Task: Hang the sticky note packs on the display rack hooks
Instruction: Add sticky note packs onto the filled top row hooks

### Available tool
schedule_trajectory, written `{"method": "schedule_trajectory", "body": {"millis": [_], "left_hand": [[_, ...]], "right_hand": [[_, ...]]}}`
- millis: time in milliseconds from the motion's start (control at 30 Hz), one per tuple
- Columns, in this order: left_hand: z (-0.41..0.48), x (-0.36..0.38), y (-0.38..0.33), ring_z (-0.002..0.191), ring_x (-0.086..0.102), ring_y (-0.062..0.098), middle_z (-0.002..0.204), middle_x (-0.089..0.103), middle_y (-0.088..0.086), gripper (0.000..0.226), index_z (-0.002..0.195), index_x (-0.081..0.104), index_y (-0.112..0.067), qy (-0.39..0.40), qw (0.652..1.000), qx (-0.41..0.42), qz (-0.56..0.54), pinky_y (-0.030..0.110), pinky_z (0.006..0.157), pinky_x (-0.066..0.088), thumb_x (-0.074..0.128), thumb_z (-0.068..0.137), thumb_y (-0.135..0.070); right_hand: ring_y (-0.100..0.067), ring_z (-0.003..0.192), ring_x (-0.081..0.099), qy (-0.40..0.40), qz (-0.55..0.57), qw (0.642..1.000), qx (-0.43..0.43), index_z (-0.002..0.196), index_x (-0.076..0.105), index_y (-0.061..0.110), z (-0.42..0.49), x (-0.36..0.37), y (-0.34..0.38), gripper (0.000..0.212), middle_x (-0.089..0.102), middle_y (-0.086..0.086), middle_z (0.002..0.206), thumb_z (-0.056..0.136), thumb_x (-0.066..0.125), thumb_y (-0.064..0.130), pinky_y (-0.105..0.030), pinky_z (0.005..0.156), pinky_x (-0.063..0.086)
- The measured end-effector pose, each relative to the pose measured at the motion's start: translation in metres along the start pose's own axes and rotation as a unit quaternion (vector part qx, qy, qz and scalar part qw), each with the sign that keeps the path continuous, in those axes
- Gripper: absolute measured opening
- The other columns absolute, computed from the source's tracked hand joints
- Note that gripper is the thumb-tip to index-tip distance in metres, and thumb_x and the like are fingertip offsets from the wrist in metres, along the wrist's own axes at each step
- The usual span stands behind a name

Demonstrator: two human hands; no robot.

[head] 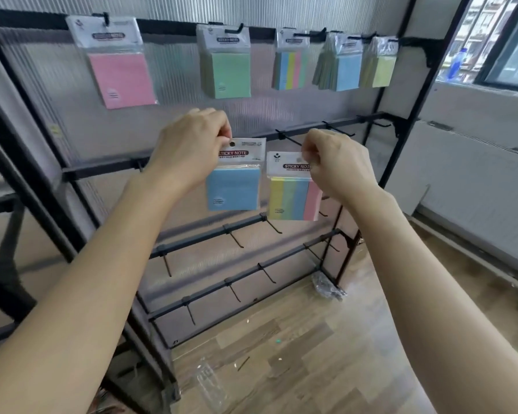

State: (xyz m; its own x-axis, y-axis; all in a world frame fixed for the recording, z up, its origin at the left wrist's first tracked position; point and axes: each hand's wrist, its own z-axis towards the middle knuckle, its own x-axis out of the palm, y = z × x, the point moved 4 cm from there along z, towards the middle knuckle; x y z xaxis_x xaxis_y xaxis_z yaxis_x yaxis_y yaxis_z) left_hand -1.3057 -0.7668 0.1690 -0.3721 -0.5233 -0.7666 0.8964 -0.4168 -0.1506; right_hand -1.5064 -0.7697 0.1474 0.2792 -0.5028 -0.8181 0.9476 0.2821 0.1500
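Observation:
My left hand pinches the header card of a blue sticky note pack beside its hang hole, in front of the second bar of the black display rack. My right hand pinches the top of a multicolour striped pack just below a bare hook on that same bar. On the top bar hang a pink pack, a green pack, a striped pack, a blue pack and a yellow pack.
Lower bars carry several bare hooks. Clear plastic wrappers and small scraps lie on the wooden floor by the rack's foot. A white wall and a window with a blue bottle are on the right.

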Motion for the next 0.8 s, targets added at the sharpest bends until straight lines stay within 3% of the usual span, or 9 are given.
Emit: {"method": "schedule_trajectory", "body": {"millis": [167,533,800], "left_hand": [[0.065,0.029,0.010,0.094,0.049,0.027,0.093,0.060,0.005,0.009,0.082,0.053,-0.016,-0.004,1.000,-0.007,-0.010,0.039,0.076,0.038,0.053,0.091,-0.014],[0.161,0.065,-0.006,0.090,0.050,0.023,0.095,0.061,0.008,0.007,0.086,0.056,-0.009,-0.033,0.999,-0.024,0.015,0.036,0.077,0.038,0.053,0.091,-0.013],[0.196,0.090,-0.027,0.093,0.049,0.022,0.096,0.059,0.004,0.008,0.089,0.057,-0.011,-0.053,0.991,-0.105,0.062,0.035,0.074,0.036,0.052,0.093,-0.016]], "right_hand": [[-0.025,0.093,0.052,-0.004,0.004,1.000,0.000,0.092,0.056,0.013,0.059,0.011,-0.042,0.014,0.062,-0.002,0.098,0.085,0.047,0.005,-0.029,0.064,0.027],[-0.023,0.086,0.048,-0.059,0.064,0.996,0.017,0.095,0.058,0.013,0.172,0.013,-0.123,0.014,0.064,-0.005,0.099,0.091,0.045,0.013,-0.030,0.066,0.029],[-0.026,0.093,0.055,-0.046,0.125,0.989,-0.064,0.097,0.059,0.015,0.232,0.021,-0.154,0.015,0.064,-0.005,0.100,0.092,0.045,0.016,-0.032,0.067,0.037]]}}
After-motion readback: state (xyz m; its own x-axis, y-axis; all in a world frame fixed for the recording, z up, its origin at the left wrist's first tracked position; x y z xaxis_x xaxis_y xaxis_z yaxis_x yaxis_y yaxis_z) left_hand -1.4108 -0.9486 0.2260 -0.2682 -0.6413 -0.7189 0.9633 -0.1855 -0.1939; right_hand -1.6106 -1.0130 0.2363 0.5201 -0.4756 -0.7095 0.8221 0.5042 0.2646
